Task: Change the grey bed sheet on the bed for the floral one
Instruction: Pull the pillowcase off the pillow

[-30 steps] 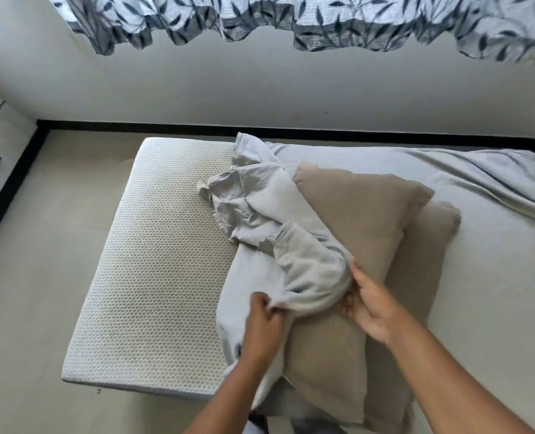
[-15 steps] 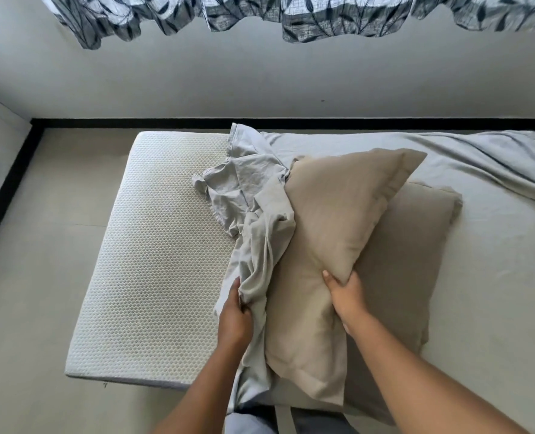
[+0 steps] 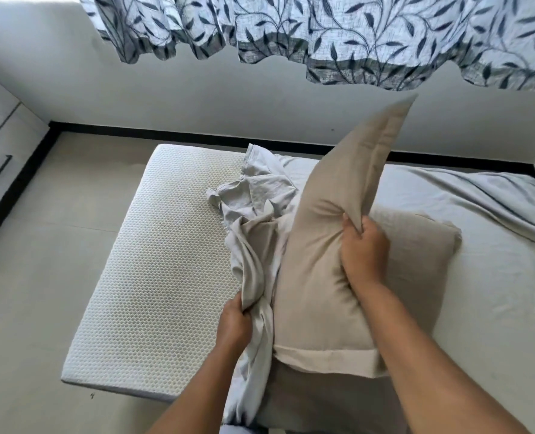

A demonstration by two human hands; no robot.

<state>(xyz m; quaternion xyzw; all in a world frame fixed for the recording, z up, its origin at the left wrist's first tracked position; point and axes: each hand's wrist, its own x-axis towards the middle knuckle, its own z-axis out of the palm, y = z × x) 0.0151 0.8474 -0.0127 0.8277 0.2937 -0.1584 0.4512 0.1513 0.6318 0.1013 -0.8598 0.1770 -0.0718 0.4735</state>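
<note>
On the left I'm seeing the bare mattress (image 3: 153, 277) lying exposed, with the grey sheet (image 3: 253, 220) already peeled back off it into a crumpled bunch. My left hand (image 3: 233, 321) is gripping a twisted rope of that sheet near the front edge, fingers curled tight around the cloth; half a second ago it was holding lower and flatter against the same fold. Next over, the top pillow (image 3: 322, 292) is now standing up on its near end, its far corner rising in front of the wall (image 3: 197, 98), where a second ago it was lying flat. My right hand (image 3: 363, 249) is pinching a fold of its cover high up, no longer pressing at the lower edge. I'm judging that this lift is unweighting the sheet so it can be dragged further across. The second pillow (image 3: 423, 245) is lying flat and probably pinning cloth. Further right the grey sheet is covering the rest of the bed; the floral sheet is not in view.
</note>
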